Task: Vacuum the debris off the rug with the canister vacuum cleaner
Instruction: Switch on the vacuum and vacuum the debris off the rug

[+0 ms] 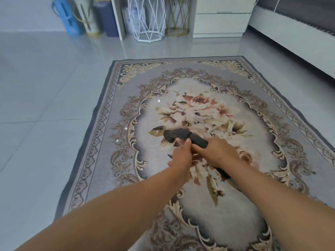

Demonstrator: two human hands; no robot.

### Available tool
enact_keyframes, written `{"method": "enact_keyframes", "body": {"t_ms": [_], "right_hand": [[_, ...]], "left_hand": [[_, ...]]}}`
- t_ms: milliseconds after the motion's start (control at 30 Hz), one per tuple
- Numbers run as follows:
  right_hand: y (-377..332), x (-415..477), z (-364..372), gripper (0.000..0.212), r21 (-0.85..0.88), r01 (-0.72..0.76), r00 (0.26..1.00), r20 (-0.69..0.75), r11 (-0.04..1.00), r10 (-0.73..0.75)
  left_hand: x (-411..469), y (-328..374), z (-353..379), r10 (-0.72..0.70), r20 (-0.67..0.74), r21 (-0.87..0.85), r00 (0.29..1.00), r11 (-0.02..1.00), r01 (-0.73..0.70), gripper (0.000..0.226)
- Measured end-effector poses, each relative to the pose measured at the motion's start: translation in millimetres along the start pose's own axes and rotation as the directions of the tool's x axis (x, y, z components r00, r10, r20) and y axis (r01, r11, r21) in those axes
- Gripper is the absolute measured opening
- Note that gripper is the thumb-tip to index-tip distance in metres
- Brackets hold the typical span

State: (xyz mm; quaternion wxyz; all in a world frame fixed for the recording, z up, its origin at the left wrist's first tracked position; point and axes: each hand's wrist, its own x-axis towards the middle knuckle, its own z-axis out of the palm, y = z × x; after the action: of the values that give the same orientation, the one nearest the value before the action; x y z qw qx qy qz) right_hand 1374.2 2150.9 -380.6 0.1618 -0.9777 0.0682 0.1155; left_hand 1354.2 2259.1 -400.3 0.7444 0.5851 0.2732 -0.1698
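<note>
Currently both hands meet above the near-centre of the rug (268, 105), which lies flat on the tiled floor (45, 91).

Right hand (219, 154): the fingers are wrapped round the dark handle (179, 134) of the vacuum, gripping it from above. The curved end of the handle projects to the far left of this hand, over the leaves of the rug's flower motif. On the near side of the hand, a short length of dark hose (223, 173) emerges and runs toward the right forearm, which hides the rest of it.

Left hand (180, 158): it sits just left of the right hand and touches it. The thumb points away from the person and lies against the underside of the handle. The other fingers curl beneath. What they close on is hidden, so the grip cannot be told.

Debris (159, 100): small white scraps lie on the rug. One is in the pale central field, left of the rose. Two more are near the left border, left of the handle and well apart from it.

Far side of the room: a white wire stand (148, 20) has a gold wire stand (178, 19) just to its right. A white drawer unit (221, 20) stands further right. A blue item (67, 17) and a dark bin (107, 20) are at the far left. A pale sofa (293, 35) runs along the right side, apart from the rug.
</note>
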Motion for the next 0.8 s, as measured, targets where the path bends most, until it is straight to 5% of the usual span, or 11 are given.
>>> {"method": "enact_keyframes", "body": {"t_ms": [367,800], "right_hand": [[-121.6,-6.9,44.4,0.054,0.073,0.258,0.956,0.121,0.963,-0.266],[-191.2,15.4,54.8,0.054,-0.033,0.240,0.967,0.091,0.970,-0.237]], "left_hand": [[15.1,18.7,-100.2,0.072,-0.316,-0.204,0.946,0.969,-0.141,0.038],[36.5,55.9,-148.1,0.039,-0.381,-0.317,0.924,0.933,-0.170,0.042]]}}
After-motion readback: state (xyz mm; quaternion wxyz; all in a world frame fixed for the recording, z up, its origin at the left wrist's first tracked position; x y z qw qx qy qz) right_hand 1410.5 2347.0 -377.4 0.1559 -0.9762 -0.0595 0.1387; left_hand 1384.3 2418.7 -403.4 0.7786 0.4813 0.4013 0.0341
